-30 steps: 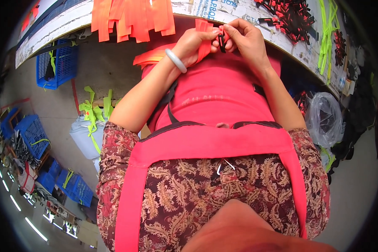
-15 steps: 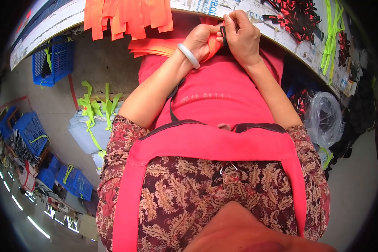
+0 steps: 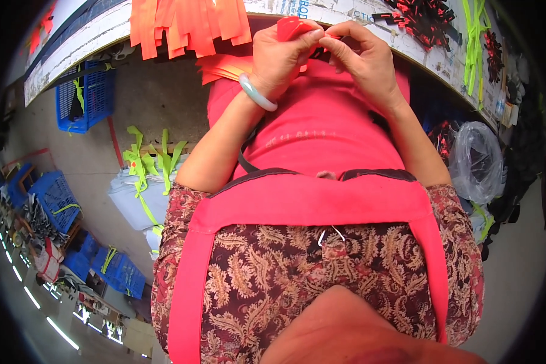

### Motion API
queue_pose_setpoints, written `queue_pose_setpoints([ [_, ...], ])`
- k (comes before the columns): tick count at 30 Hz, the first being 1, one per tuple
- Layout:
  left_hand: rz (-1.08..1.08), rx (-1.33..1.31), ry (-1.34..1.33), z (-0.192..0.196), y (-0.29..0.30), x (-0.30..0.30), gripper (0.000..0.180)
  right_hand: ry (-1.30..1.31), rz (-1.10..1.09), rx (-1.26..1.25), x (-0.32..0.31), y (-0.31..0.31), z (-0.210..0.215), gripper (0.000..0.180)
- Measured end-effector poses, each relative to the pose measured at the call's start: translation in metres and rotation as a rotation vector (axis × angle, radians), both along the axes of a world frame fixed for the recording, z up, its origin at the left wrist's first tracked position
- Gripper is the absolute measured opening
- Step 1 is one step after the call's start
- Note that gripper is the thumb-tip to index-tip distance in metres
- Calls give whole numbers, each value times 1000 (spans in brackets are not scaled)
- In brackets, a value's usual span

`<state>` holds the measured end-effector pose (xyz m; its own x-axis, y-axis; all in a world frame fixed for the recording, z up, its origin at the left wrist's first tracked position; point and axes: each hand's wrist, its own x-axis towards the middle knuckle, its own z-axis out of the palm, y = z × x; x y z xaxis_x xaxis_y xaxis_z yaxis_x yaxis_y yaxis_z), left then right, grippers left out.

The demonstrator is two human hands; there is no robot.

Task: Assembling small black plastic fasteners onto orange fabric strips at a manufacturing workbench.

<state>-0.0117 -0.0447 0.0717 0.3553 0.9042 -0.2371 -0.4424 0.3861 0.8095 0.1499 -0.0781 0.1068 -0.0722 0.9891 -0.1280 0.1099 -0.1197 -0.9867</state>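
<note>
Close together at the table's edge, above my lap, are both hands. My left hand (image 3: pixel 278 62), with a pale bangle at the wrist, is closed around an orange-red strip (image 3: pixel 290 28); one end of it stands up above the fingers. My right hand (image 3: pixel 365 59) pinches at a small orange bit beside the left fingertips; the fingers partly hide it. More orange strips (image 3: pixel 221 68) lie across my lap under the left wrist. A bunch of orange strips (image 3: pixel 191 25) hangs over the table edge to the left of my hands.
On the table (image 3: pixel 340 15) at right are a pile of red-and-black pieces (image 3: pixel 418 24) and yellow-green straps (image 3: pixel 474 45). A clear plastic bag (image 3: pixel 476 161) hangs below. Blue baskets (image 3: pixel 85 97) and a grey-white stack with yellow-green straps (image 3: pixel 133 197) stand on the left.
My left hand has turned and moved slightly left, and a strip end now sticks up from it. The black piece between my fingers has gone from sight. My right hand has opened its grip somewhat.
</note>
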Motion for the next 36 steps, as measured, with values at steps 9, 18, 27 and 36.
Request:
queue_pose_setpoints([
  [9,53,98,170,35,21,-23,12,-139,248,4,-30,-4,-21,18],
  [18,302,99,157,66,4,-136,11,194,244,178,-75,148,65,27],
  [27,85,-133,-140,44,10,-124,14,-168,317,293,-99,167,16,26],
  [36,-250,-153,4,35,16,-87,18,-231,466,260,-78,76,13,14],
])
